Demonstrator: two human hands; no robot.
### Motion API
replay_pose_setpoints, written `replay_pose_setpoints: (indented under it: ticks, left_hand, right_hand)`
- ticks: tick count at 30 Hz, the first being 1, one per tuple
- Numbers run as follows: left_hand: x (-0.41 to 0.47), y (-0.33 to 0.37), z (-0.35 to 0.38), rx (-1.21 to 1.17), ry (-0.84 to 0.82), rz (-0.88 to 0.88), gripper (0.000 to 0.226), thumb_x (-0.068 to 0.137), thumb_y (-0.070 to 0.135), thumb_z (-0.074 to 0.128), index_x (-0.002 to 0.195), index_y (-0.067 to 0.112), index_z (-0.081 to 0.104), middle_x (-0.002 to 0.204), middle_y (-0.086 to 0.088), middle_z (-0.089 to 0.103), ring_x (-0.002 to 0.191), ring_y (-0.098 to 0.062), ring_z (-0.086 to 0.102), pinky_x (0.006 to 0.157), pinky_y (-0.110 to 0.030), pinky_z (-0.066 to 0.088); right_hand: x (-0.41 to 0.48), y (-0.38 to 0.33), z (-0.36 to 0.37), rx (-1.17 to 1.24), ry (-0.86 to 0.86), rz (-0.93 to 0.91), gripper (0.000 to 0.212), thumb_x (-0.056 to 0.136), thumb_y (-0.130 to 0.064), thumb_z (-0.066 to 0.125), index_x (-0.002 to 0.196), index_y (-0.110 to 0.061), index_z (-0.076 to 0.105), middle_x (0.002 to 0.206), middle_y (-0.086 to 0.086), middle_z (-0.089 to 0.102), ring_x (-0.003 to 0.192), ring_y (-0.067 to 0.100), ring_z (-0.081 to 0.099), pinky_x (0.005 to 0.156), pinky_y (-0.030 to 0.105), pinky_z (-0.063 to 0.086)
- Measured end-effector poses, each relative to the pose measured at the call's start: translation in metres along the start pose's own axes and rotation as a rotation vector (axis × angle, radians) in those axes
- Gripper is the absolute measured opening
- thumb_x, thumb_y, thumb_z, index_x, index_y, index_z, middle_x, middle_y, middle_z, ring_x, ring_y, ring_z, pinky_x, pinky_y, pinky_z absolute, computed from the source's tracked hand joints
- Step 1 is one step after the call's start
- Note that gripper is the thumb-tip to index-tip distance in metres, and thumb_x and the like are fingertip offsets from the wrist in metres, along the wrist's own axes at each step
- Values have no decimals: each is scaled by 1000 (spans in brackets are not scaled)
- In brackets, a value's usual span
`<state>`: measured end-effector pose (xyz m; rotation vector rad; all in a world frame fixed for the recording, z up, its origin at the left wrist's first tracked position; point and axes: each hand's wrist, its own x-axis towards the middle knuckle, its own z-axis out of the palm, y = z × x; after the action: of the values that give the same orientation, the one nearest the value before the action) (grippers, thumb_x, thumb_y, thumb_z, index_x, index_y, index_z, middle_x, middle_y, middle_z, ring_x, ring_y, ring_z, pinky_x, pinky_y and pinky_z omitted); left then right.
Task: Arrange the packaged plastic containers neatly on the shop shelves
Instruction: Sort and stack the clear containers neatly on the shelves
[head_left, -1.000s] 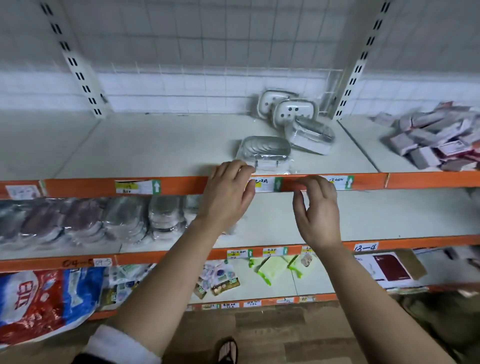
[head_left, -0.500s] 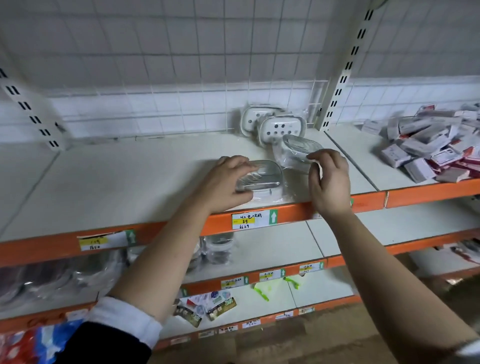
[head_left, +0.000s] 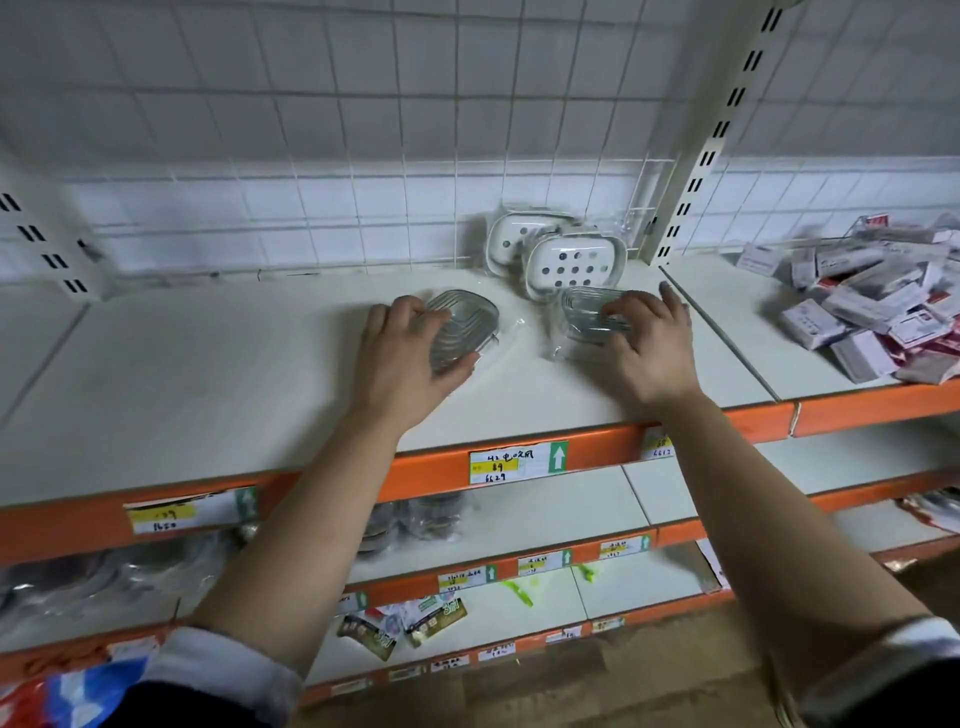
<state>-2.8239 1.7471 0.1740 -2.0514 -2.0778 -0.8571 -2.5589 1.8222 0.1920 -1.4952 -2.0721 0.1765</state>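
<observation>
Dark sleeves (head_left: 156, 701), white cuffs (head_left: 228, 660), forearms (head_left: 311, 519) bare.

Head camera looks forward and down, close over the top shelf (head_left: 218, 358).

The left hand (head_left: 410, 358) covers the near side of the left clear container (head_left: 465, 322). The right hand (head_left: 652, 345) hides the right end of the right clear container (head_left: 584, 312). The rear white dish (head_left: 511, 234) is half behind the front white dish (head_left: 574, 262). The boxes (head_left: 872, 306) at the shelf's right end run off-frame. The lower-shelf packets (head_left: 104, 577) are blurred.
</observation>
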Motion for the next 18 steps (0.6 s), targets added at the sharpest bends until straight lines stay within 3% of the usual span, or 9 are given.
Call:
replay_pose_setpoints:
  ticks: [2,5,8,10,14,16,18]
  left_hand:
    - [1,1,-1,-13,-20,21,57,82,49,67,123,8,64,129,-14,56,115,-36,48,102,-40,39]
    - [0,3,-2,-57,-50,40,71,80,54,46,125,1,62,131,-16,56,123,-35,47,108,-39,36]
    - [0,3,-3,-112,-66,30,81,74,55,35,130,0,58,133,-15,55,125,-35,46,110,-35,32]
    - [0,3,-3,-117,-82,16,79,75,53,37,132,2,57,136,-14,53,127,-34,45,111,-33,30]
    - [-6,4,-3,-114,-116,6,64,86,38,63,136,0,52,142,-14,49,130,-31,44,111,-33,29]
    - [-10,5,-5,-94,-116,13,65,88,37,67,138,0,50,143,-15,47,131,-31,41,111,-32,28]
    - [-10,4,-10,-97,-106,-3,64,87,39,68,137,2,52,142,-13,49,130,-30,42,111,-30,28]
  right_hand:
    - [1,-1,2,20,-25,39,57,74,-36,35,116,-13,65,127,8,60,126,36,43,112,46,27]
    - [-2,-2,4,-60,-27,47,67,71,-51,29,122,-26,65,128,3,56,118,35,43,101,41,35]
    - [-6,-9,6,-133,-38,47,62,74,-56,35,124,-34,64,127,5,55,114,35,42,96,40,37]
    - [-8,-14,7,-111,-15,51,53,75,-50,46,122,-35,66,124,6,56,112,35,41,95,38,35]
    - [-15,-20,5,8,-25,-4,46,75,-36,59,117,-24,71,111,14,53,110,37,47,103,37,34]
    - [-18,-20,2,107,-66,-39,37,80,-24,69,117,-19,70,111,17,50,109,34,52,103,35,38]
    - [-19,-21,-3,157,-103,-53,38,79,-23,71,116,-17,70,112,16,49,109,31,53,103,33,40]
